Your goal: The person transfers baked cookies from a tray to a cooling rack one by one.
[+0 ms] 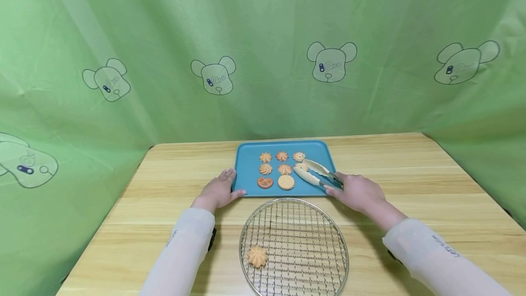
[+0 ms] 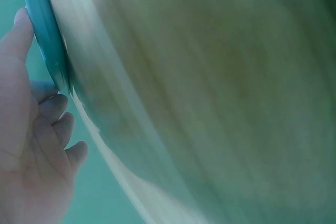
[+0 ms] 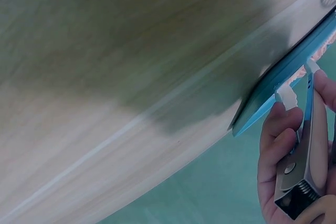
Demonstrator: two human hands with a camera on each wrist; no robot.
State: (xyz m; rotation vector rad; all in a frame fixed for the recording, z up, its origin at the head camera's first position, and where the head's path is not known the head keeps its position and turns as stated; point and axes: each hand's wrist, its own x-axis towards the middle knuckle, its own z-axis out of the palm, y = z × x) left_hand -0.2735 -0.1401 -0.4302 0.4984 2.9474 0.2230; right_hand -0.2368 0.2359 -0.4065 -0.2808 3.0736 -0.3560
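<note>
My left hand [image 1: 218,190] holds the near left corner of a blue baking tray [image 1: 244,172], thumb at the front rim and fingers along the left side. In the left wrist view the other fingers curl loosely beside the rim. My right hand [image 1: 359,191] grips food tongs [image 1: 306,176] with pale tips over the tray's right side. Their tips straddle a cookie [image 1: 302,166] in the middle row; whether they touch it, I cannot tell. Several other cookies of different shapes lie in rows, including a round cookie [image 1: 286,182] and a pretzel-shaped cookie [image 1: 265,182].
A round wire cooling rack [image 1: 304,250] lies in front of the tray, with one flower-shaped cookie [image 1: 257,256] at its left. All stand on a wooden table [image 1: 431,186]. A green curtain [image 1: 267,113] with bear-head prints hangs behind and at both sides.
</note>
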